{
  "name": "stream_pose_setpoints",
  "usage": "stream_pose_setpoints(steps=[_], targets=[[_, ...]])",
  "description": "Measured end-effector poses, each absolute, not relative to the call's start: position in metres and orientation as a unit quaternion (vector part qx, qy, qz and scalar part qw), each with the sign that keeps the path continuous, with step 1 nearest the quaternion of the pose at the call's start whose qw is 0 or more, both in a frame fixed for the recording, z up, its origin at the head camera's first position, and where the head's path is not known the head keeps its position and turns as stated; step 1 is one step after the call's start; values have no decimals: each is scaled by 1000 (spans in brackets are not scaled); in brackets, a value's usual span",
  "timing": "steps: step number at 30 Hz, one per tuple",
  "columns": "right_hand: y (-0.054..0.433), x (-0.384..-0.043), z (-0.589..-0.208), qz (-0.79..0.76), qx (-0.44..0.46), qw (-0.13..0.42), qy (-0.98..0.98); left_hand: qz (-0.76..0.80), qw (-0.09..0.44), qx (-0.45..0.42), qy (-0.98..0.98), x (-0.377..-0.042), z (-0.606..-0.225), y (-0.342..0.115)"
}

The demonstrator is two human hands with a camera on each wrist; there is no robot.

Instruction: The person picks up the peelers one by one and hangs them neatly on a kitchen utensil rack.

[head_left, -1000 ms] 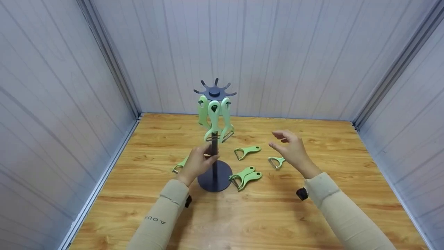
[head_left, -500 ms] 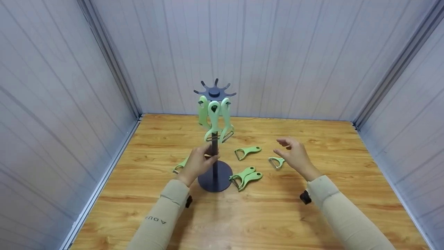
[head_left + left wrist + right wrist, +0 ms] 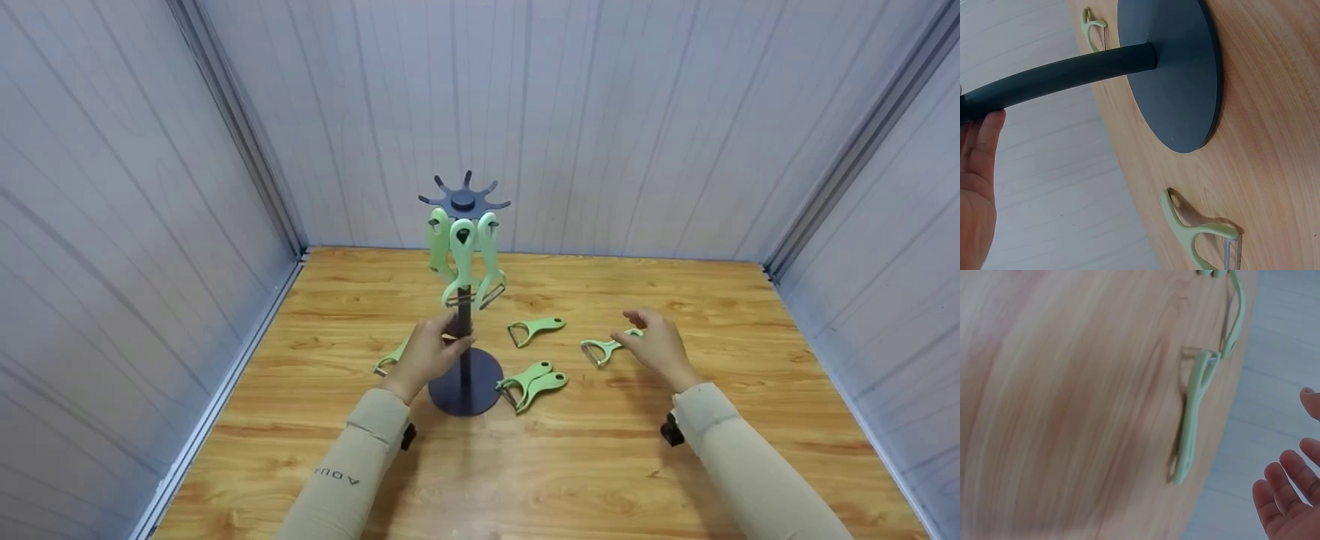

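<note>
My left hand [image 3: 427, 354] grips the post [image 3: 465, 369] of a dark stand with a round base [image 3: 1185, 107]. From the arms of its star-shaped top [image 3: 463, 201] hang three green Y-shaped peelers: one in front [image 3: 463, 259], a left one [image 3: 436, 247] and a right one [image 3: 488, 244]. My right hand [image 3: 661, 351] hovers at the handle end of a pale green peeler [image 3: 612, 345] lying on the table. In the right wrist view its fingers [image 3: 1278, 484] are spread and relaxed, apart from that peeler [image 3: 1189, 422].
Two overlapping green peelers [image 3: 541, 384] lie right of the base, and a lone peeler [image 3: 541, 325] lies behind them. Another peeler [image 3: 393, 355] is partly hidden behind my left wrist. Pale panel walls [image 3: 600, 127] enclose the wooden table [image 3: 562, 480].
My right hand has moved right and toward me, down near the pale green peeler's handle, uncovering more of that peeler. The left hand keeps its grip on the post.
</note>
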State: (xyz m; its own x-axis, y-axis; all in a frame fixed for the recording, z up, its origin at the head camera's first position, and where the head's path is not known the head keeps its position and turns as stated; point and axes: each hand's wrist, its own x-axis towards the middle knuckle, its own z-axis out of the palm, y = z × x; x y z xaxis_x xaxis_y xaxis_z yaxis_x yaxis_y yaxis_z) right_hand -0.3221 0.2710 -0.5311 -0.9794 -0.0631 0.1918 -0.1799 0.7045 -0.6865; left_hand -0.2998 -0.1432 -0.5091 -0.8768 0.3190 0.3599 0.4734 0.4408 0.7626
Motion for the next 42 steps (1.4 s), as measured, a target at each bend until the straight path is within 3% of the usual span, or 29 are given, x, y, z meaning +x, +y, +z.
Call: stream_pose_setpoints(steps=[11, 22, 42], targets=[[286, -329, -549, 373, 8, 20, -928, -476, 77, -223, -847, -299, -508, -143], [295, -335, -559, 316, -28, 8, -948, -493, 60, -217, -840, -297, -506, -141], [268, -352, -570, 269, -47, -63, -960, -523, 51, -212, -824, -294, -504, -145]])
